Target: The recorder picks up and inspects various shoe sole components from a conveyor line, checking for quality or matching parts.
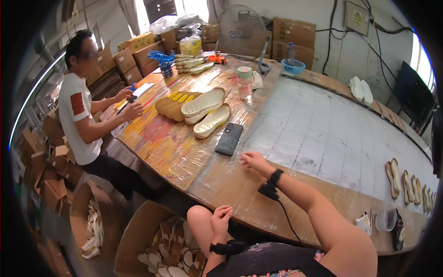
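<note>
My right hand [254, 162] hovers over or rests on the near table edge, its fingers loosely bent and apart with nothing between them. Just beyond it lies a dark smartphone [229, 139]. My left hand [221, 218] rests by my bare knee, fingers curled together and nothing showing in them. Farther up the table, cream shoe soles [212, 121] lie beside a row of tan soles [171, 106] with yellow patches. A black device [268, 189] with a cable hangs at my right wrist.
Across the table's left side a person [78, 101] handles small things. Large cartons [134, 231] of soles stand below left. A lidded bottle [245, 83], a fan [244, 32] and a blue basin [293, 66] are farther back. A conveyor belt [323, 134] carries soles [392, 179] at right, near a plastic cup [386, 218].
</note>
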The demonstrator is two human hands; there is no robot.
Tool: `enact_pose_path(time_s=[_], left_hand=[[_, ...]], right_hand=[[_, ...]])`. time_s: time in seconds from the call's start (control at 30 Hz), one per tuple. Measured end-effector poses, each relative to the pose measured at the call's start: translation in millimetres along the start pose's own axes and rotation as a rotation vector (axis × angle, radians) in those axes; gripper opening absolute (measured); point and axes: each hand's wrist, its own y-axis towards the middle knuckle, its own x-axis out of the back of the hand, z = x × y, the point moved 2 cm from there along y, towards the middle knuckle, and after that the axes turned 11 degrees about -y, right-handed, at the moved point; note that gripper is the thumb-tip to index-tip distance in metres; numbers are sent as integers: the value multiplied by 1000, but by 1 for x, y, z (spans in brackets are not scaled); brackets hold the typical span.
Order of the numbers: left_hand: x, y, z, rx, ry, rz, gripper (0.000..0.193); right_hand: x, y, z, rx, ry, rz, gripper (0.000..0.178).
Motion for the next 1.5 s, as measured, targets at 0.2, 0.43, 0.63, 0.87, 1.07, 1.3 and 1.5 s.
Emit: enact_pose_path(time_s=[0.2,0.43,0.63,0.87,1.07,1.3,1.5], left_hand=[[-1,0,2,-50,148,-13,10],[-4,0,8,-108,306,-120,9],[-11,-1,14,-169,395,-194,7],[-26,-10,18,-362,645,-251,6],[-33,-15,21,-567,849,-291,6],[-55,-19,9,-679,890,-321,7],[-52,-21,6,-673,889,-342,7]], right_hand=[[129,-76,-74,32,-52,-588,22],[187,-119,-108,58,-145,-805,17],[170,-113,-105,50,-608,-747,19],[168,-117,-97,30,-520,-685,20],[166,-117,-97,32,-507,-633,22],[177,-122,-95,65,-503,-600,20],[171,-121,-96,82,-503,-596,18]])
